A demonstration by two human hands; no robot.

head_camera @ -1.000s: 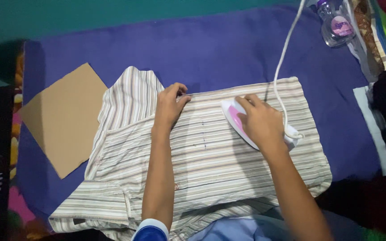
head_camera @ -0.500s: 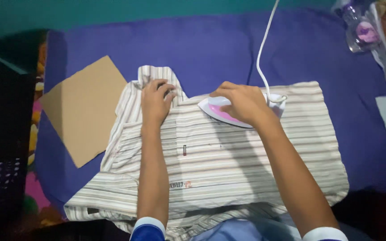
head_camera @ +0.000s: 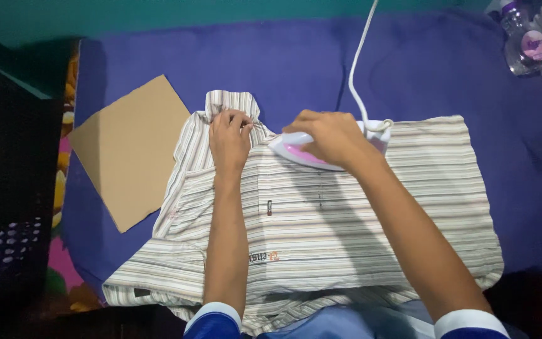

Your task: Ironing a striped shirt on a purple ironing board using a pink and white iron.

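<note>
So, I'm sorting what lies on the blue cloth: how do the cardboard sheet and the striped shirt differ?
The cardboard sheet is plain brown, the striped shirt pale with thin stripes. The cardboard lies bare and untouched, while the left hand and the iron rest on the shirt. Both lie flat on the blue cloth.

striped shirt (head_camera: 346, 226) lies flat on blue cloth, white-pink iron (head_camera: 296, 150) near its collar.

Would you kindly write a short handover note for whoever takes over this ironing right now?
Left hand: flat on the striped shirt near its collar, pinning it down.
Right hand: grip closed on the white and pink iron, which rests on the shirt's upper middle; its cord runs away over the blue cloth.
Cardboard sheet lies beside the shirt.
Done: shirt spread flat.
Left: cannot tell which areas are pressed.
</note>
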